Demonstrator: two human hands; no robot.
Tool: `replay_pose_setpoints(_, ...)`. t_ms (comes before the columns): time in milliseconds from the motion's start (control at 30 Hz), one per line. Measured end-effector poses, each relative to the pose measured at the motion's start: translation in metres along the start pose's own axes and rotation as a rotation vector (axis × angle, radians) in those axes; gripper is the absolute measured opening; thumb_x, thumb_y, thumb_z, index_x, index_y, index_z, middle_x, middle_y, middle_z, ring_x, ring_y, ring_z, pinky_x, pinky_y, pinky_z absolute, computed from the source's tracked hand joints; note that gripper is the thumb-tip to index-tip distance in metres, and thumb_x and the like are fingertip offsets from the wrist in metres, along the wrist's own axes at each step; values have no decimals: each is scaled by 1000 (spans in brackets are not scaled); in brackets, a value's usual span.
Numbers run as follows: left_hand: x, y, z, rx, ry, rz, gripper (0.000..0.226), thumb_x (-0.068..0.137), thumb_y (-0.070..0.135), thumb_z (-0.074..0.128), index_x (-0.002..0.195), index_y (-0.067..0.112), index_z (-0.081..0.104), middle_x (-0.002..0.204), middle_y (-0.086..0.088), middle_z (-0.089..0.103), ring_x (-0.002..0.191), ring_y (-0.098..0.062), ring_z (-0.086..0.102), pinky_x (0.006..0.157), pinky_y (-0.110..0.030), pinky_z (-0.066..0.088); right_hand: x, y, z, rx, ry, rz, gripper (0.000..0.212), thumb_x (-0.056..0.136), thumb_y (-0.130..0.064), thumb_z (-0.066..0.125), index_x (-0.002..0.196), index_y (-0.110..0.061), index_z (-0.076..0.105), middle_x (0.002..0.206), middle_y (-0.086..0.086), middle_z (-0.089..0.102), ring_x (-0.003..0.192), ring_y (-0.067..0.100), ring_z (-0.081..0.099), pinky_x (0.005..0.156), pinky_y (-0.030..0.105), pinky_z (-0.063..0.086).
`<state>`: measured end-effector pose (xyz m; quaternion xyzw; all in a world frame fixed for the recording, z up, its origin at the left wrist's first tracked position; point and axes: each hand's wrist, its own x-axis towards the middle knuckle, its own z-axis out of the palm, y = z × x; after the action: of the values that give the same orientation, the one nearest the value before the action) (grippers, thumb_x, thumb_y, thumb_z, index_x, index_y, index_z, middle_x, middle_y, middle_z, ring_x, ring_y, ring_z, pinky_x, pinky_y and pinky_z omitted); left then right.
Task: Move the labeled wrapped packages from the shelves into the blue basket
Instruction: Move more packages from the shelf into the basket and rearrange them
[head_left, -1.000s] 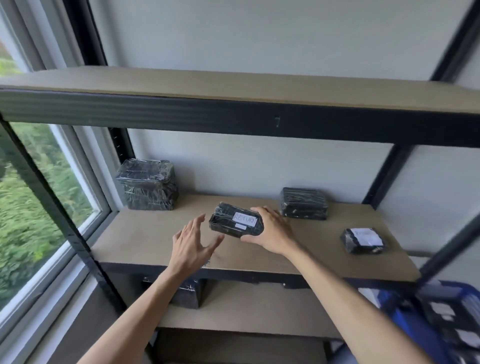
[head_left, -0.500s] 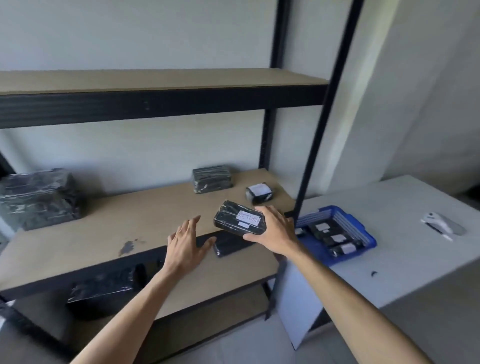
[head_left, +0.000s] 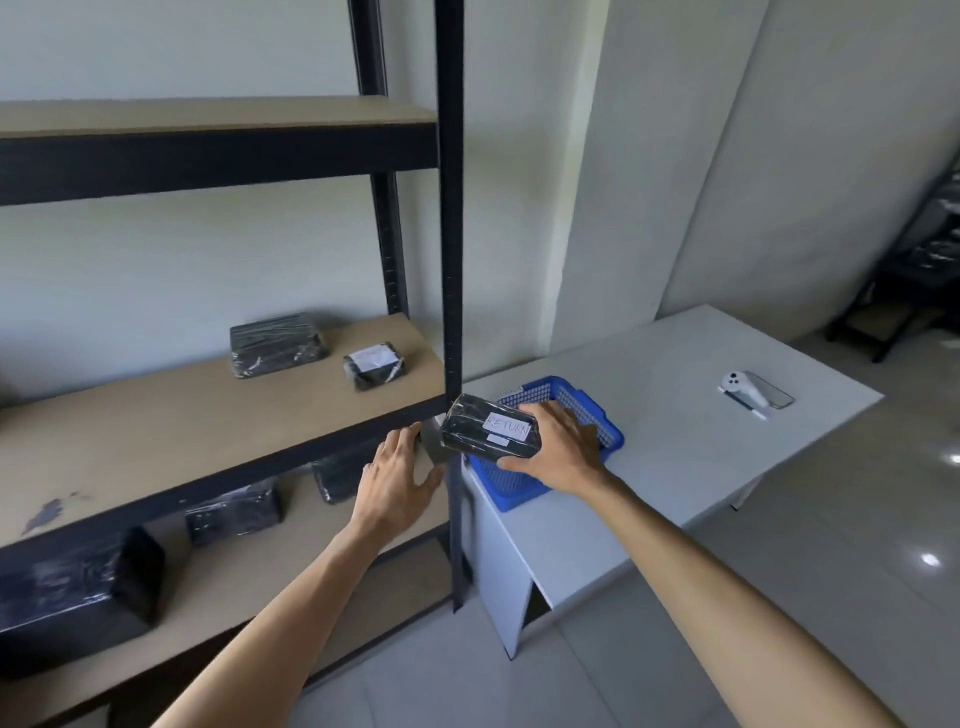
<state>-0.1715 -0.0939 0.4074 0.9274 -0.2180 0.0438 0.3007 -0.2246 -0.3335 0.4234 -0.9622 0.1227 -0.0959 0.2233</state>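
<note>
Since the earlier frame we had carried the RETURN package (head_left: 491, 434), pinched in our right hand (head_left: 558, 451), over the blue basket (head_left: 597, 415); our left hand (head_left: 397, 475) was spread. One labeled package (head_left: 373, 364) remained at 10 o'clock on the shelf (head_left: 156, 415).

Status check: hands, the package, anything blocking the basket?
Right hand grips labeled package, over blue basket edge. Left hand open, empty. Shelf upright beside the basket; path looks clear.

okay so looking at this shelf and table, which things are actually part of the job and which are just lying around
Part of the job:
RETURN package, held in the right hand
blue basket on the white table
labeled package on the middle shelf

Just lying about:
unlabeled wrapped bundle
white device
</note>
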Motion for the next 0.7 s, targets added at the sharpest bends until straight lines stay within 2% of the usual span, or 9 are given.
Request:
replay_pose_setpoints(100,6,26,30,-47,-1,-36,56,90,39,63,137,16,43,127,-5,53,117,-27,53,92,-45,48,11,37,-8,-23,-25,5,83,63,-61,86,131,-29,51,131,-3,57,124,22,51,99,48,43)
replay_pose_setpoints(167,13,34,51,-40,-15,-50,54,90,38,63,136,16,43,128,-6,52,119,-27,52,95,-44,47,22,58,-9,-21,-31,3,83,63,-61,86,131,-29,52,132,-4,56,125,22,51,97,44,42)
replay_pose_setpoints(233,25,38,73,-46,-23,-95,56,91,37,62,139,17,42,133,-6,51,124,-26,50,98,-42,45,38,78,-6,-17,-46,10,83,62,-62,86,131,-30,51,133,-5,55,126,21,50,99,47,39)
replay_pose_setpoints(567,97,14,184,-85,3,-326,53,92,31,61,139,15,42,136,-7,49,123,-27,48,99,-42,42,138,148,47,-62,-178,22,84,61,-66,84,131,-33,50,127,-6,56,122,20,51,102,52,39)
replay_pose_setpoints(700,106,9,226,-97,54,-355,61,89,28,65,142,8,40,135,-11,47,121,-30,49,98,-40,43,161,164,77,-58,-208,50,85,60,-68,81,131,-36,48,129,-6,57,122,20,52,102,55,41)
